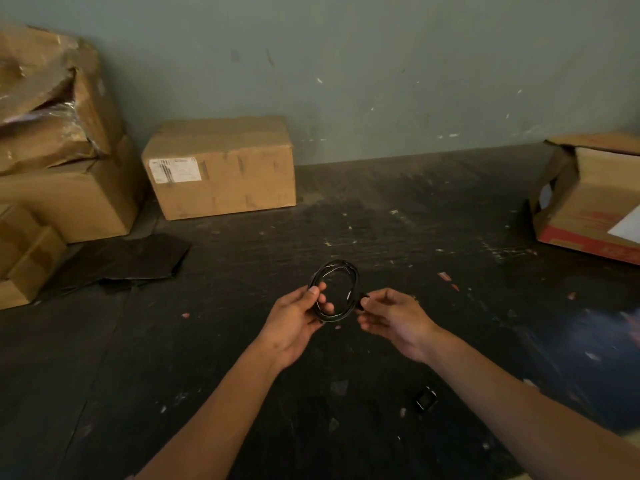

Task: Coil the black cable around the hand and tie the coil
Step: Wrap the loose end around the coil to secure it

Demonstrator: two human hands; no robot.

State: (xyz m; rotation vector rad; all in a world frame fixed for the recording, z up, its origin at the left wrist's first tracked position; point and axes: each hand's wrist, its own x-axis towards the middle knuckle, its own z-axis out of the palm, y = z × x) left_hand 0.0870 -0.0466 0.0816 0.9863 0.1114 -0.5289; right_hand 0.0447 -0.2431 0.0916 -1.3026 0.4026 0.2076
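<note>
The black cable (pixel 346 271) is wound into a small round coil, held up above the dark floor in the middle of the head view. My left hand (pixel 298 320) grips the coil's left side, thumb on top and fingers through the loop. My right hand (pixel 391 317) is just right of the coil and pinches a short black end piece at the coil's right edge between thumb and fingertips. The lower arc of the coil is partly hidden behind my left fingers.
A closed cardboard box (pixel 221 168) stands against the wall at the back. Stacked, torn boxes (pixel 52 143) fill the left. An open box (pixel 595 199) sits at the right. Black sheets (pixel 121 261) lie on the floor left, and a small black object (pixel 426 398) lies near my right forearm.
</note>
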